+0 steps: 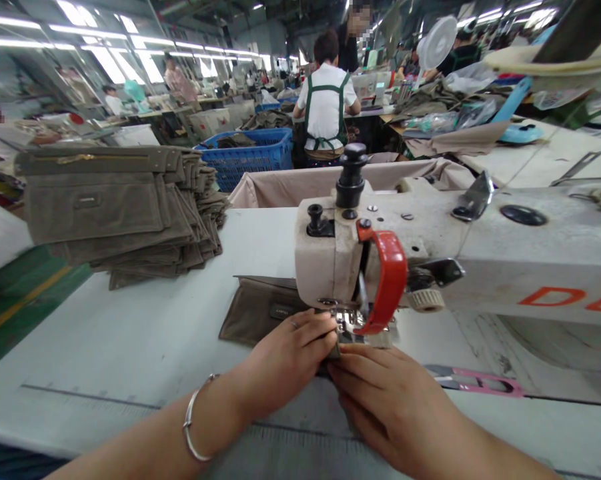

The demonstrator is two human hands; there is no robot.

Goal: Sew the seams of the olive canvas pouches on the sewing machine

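Note:
An olive-brown fabric piece [253,312] with a small label patch lies on the white table, its right part under the head of a sewing machine [325,257]. My left hand [297,353], with a ring and a silver bangle, presses on the piece just left of the presser foot [349,327], fingers together. Close in front of the foot, my right hand [385,393] pinches the near edge of the same piece. The thumbs and the fabric between the hands are mostly hidden. Beside the needle area curves a red guard [390,280].
Thread snips [485,381] with a pink handle lie right of my right hand. A tall stack of similar olive pieces [120,207] stands at the table's left. A ruler scale [300,435] runs along the front. Behind are a blue crate [253,157] and a co-worker [326,100].

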